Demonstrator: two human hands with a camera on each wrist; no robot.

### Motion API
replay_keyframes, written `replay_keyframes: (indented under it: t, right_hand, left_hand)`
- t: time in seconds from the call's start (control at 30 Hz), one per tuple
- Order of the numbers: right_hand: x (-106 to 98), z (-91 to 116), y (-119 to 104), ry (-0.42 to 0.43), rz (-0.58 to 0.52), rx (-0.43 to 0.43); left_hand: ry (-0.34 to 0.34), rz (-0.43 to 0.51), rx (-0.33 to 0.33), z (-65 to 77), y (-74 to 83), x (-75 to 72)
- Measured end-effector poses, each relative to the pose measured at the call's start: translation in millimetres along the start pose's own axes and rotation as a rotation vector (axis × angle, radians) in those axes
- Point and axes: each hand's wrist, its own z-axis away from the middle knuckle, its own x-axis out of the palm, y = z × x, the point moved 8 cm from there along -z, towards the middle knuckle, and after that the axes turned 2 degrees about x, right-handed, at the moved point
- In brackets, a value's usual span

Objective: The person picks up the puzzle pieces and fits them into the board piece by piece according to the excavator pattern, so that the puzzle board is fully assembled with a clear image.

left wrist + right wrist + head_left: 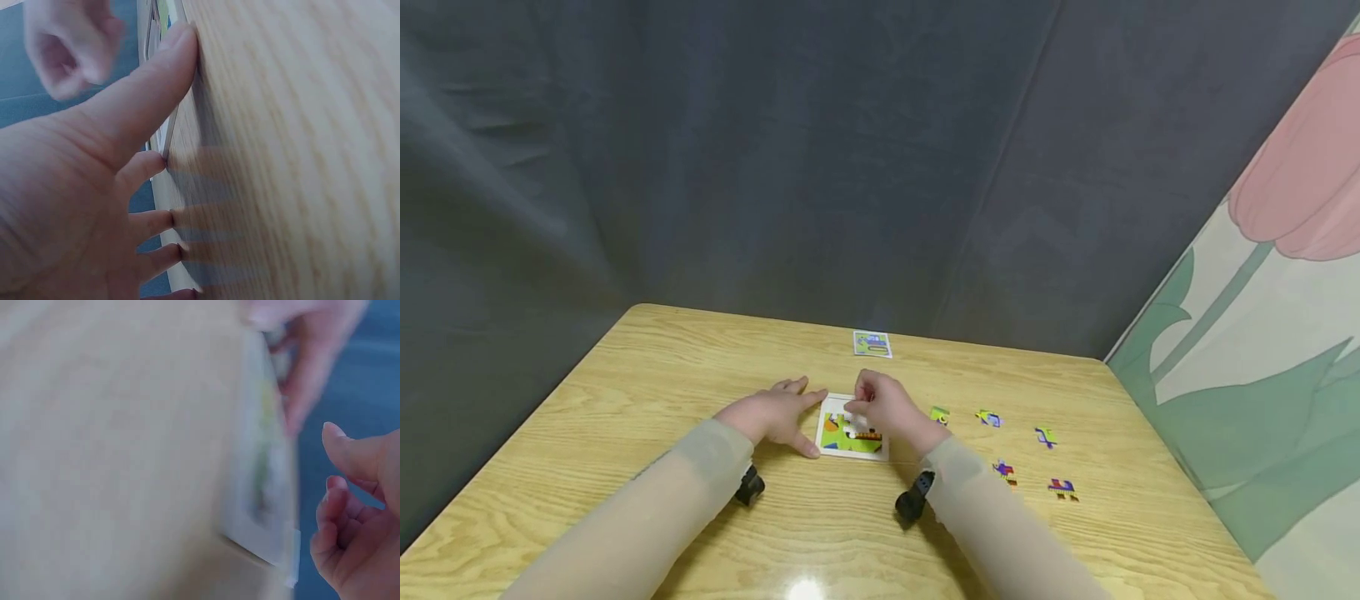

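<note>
A white-framed puzzle board (852, 455) lies flat on the table, partly filled with green, orange and black pieces. Some bare white shows in its upper part. At its left side my left hand (783, 414) is spread, thumb at the lower left corner and forefinger at the upper left. In the left wrist view the thumb (164, 67) lies along the frame's edge, and the other fingertips touch the table. Above the board's right part hovers my right hand (883, 407). In the right wrist view its fingers (334, 519) are loosely curled, the thumb stands apart, and nothing shows between them.
Loose puzzle pieces lie to the right: a green one (939, 415), a yellow-blue one (988, 418), a green-blue one (1046, 437) and red-blue ones (1004, 472). A small picture card (872, 343) lies behind the board. A dark curtain (820, 167) hangs beyond the table.
</note>
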Motion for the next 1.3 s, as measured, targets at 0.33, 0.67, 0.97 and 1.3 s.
replay_keyframes:
  t: [0.33,0.67,0.97,1.3]
  right_hand:
    - [-94,38,11,-0.243,-0.014,-0.124]
    - [-125,102,92,-0.377,0.144,0.124]
    - [-116,125,122,-0.326,0.092,0.088]
    - [-112,124,122,-0.267,0.119,0.040]
  left_hand:
    - [0.013,0.016,-0.005,-2.6,-5.7,-2.4]
    - [0.011,0.041,-0.008,0.4,-3.1,-3.8]
    - [0.015,0.048,-0.012,0.9,-2.9,-4.1]
    - [0.015,0.046,-0.012,0.2,-2.6,-4.3]
